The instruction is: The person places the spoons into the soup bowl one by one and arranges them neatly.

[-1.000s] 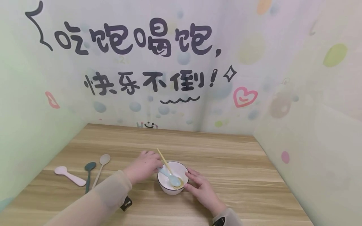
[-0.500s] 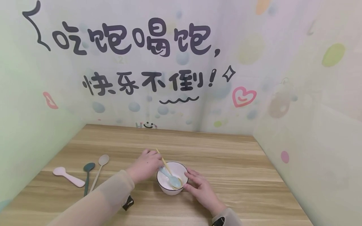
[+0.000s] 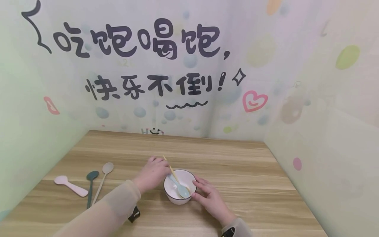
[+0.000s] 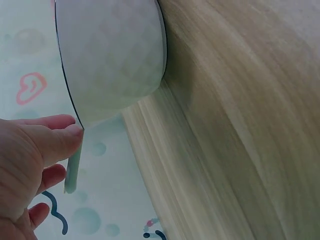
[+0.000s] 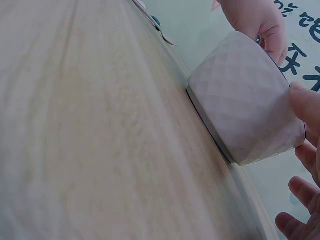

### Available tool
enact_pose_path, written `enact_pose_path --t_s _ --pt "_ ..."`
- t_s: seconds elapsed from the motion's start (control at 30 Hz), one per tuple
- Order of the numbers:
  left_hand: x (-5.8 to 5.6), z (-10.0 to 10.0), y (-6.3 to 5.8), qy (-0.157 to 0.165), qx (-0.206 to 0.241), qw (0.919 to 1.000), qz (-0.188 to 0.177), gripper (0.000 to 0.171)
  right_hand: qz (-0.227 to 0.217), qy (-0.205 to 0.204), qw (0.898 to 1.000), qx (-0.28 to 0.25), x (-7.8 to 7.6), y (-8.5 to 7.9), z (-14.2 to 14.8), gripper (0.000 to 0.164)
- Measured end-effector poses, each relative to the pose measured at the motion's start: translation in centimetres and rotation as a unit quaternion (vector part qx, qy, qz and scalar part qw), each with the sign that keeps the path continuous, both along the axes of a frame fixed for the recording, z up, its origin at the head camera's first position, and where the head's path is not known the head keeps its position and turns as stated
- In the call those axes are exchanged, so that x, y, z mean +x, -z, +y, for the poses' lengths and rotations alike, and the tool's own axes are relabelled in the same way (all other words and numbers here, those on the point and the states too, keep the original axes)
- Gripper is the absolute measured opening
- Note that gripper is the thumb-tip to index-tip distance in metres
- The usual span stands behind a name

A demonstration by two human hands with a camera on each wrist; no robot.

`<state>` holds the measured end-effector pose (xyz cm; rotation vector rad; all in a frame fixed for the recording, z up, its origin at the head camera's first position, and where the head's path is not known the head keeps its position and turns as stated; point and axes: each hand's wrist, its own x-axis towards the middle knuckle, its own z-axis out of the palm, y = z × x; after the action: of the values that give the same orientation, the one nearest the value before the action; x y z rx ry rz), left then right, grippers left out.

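Observation:
A white bowl (image 3: 176, 200) with a dark rim stands on the wooden table. Inside it lies the head of a light blue spoon (image 3: 183, 191), whose handle slants up to the far-left rim. There my left hand (image 3: 151, 174) pinches the handle between thumb and fingers; the handle's end (image 4: 72, 175) sticks out past the thumb in the left wrist view. A thin yellow handle (image 3: 170, 169) leans out of the bowl beside the spoon, its lower end partly covered by it. My right hand (image 3: 211, 199) holds the bowl's right side at the rim, thumb nearer me.
To the left of the bowl lie a pink spoon (image 3: 77, 189), a dark teal spoon (image 3: 90, 187) and a beige spoon (image 3: 108, 168), the last two partly hidden by the left sleeve (image 3: 100, 210). A printed wall (image 3: 177, 121) stands behind the table (image 3: 237, 158).
The light blue spoon has shifted slightly and turned steeper in the bowl, covering more of the yellow piece beneath. Both hands stay nearly in place.

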<state>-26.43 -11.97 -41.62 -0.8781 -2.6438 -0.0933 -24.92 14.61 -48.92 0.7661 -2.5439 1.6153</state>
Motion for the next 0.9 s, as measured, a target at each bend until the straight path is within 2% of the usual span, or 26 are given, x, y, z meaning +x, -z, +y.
enact_pose_path --t_s 0.3,0.5,0.7,0.9 --pt "0.1 -0.1 0.4 -0.007 0.028 0.9992 0.029 0.007 -0.006 0.000 1.000 -0.006 0.0 0.1 0.0 0.048" --pt "0.3 -0.5 0.4 -0.001 0.072 0.9966 0.040 0.009 -0.001 -0.001 1.000 0.002 -0.1 0.1 0.0 0.048" --pt "0.5 -1.5 0.5 -0.033 0.117 0.9920 0.033 0.019 0.003 -0.003 1.000 0.008 -0.2 0.1 0.0 0.049" --pt "0.8 -2.5 1.0 -0.055 0.169 0.9833 0.036 0.026 -0.006 0.000 1.000 0.002 -0.2 0.3 -0.1 0.049"
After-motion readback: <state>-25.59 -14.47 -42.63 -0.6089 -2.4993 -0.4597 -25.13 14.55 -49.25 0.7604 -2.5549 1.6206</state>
